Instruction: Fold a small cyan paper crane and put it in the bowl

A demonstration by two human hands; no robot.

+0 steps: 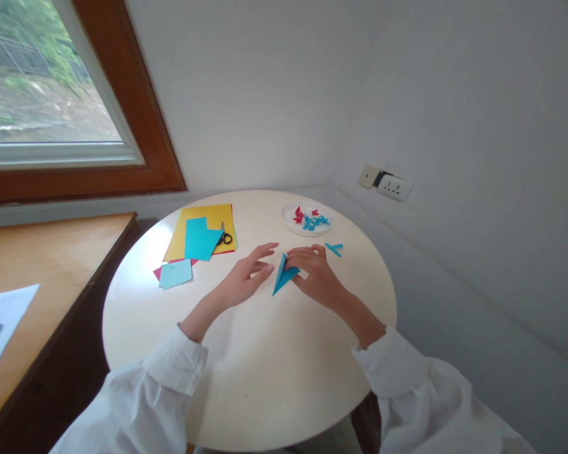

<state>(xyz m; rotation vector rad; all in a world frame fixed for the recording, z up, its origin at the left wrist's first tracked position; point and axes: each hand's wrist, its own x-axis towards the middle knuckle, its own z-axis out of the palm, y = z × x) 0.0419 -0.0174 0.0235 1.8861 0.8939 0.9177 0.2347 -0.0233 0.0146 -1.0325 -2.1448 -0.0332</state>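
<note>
A blue folded paper triangle (282,277) lies on the round cream table (246,359), its tip pointing toward me. My right hand (315,272) rests on the paper's right side, fingers curled and pressing its upper edge. My left hand (248,276) hovers just left of the paper with fingers stretched out and apart, holding nothing. Both arms wear white sleeves.
A white plate (288,222) with red and blue paper cut-outs stands at the back. A blue paper scrap (334,248) lies near it. Yellow and blue sheets (199,238) with black scissors (225,237) sit back left. A wooden desk (42,265) adjoins on the left.
</note>
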